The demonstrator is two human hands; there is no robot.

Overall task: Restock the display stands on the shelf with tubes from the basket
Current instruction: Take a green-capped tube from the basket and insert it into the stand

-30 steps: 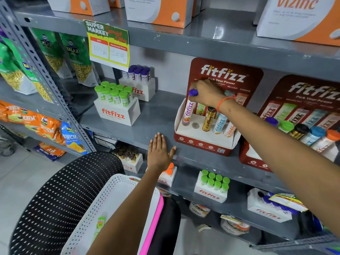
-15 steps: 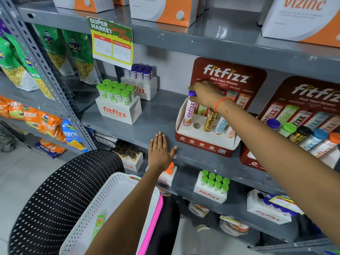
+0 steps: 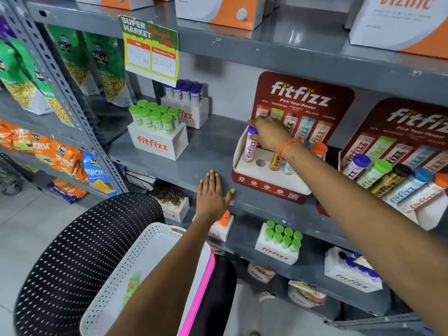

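Observation:
My right hand [image 3: 269,133] grips the purple cap of a white purple-capped tube [image 3: 249,147], which stands in the leftmost hole of the red fitfizz display stand [image 3: 266,185]. The hole beside it [image 3: 260,163] is empty. A gold tube [image 3: 276,161] and two more tubes stand further right, partly hidden by my wrist. My left hand [image 3: 212,195] lies flat with fingers spread on the grey shelf [image 3: 208,151]. A white perforated basket [image 3: 155,241] sits below, with a green tube [image 3: 131,288] lying in it.
A second red stand [image 3: 424,214], holding several tubes, is at the right. White fitfizz boxes with green-capped tubes [image 3: 157,141] and purple-capped tubes [image 3: 186,110] stand at the left of the shelf. A black perforated chair back [image 3: 80,243] is beside the basket. More boxes sit on the lower shelf.
The purple-capped tube has gone lower into the leftmost hole under my right hand. My left hand has stayed flat on the shelf.

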